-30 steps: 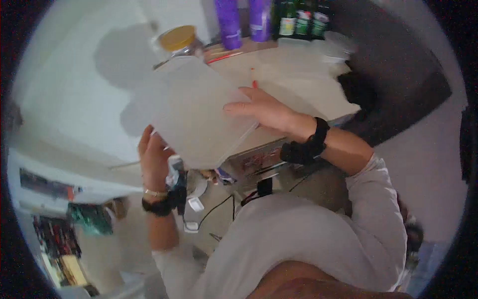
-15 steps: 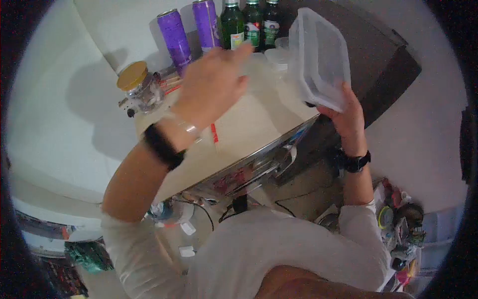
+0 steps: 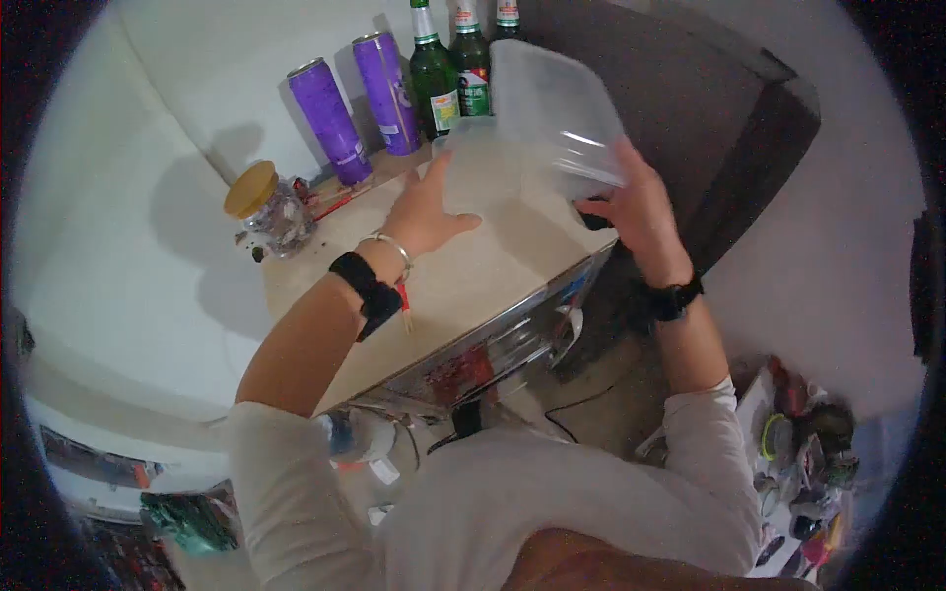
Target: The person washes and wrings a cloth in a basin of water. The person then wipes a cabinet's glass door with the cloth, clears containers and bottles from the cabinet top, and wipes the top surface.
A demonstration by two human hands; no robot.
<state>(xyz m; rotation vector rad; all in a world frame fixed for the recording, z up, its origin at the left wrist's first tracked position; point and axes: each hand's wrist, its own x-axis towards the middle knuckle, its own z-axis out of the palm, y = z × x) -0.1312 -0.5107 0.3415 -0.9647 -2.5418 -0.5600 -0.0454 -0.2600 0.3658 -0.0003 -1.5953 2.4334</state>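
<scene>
In my right hand (image 3: 645,212) is a clear plastic food container (image 3: 552,103), gripped at its near right end and tilted above the table. My left hand (image 3: 426,212) is over the tabletop with its fingers spread and nothing in it. Its fingertips are close to a translucent plastic edge (image 3: 473,125); whether they touch it I cannot tell. Part of that piece is hidden behind the container. Below my left wrist lies a thin red-and-wooden stick (image 3: 405,307), partly covered by the wrist.
Two purple cans (image 3: 330,123) and several green bottles (image 3: 434,74) stand along the back of the wooden table (image 3: 493,261). A glass jar with a yellow lid (image 3: 266,212) is at the left. A dark grey panel (image 3: 709,118) borders the right side.
My left hand has come down and nearer, its fingers now spread. My right hand has moved left with the container, which has turned and tipped. The view has shifted slightly.
</scene>
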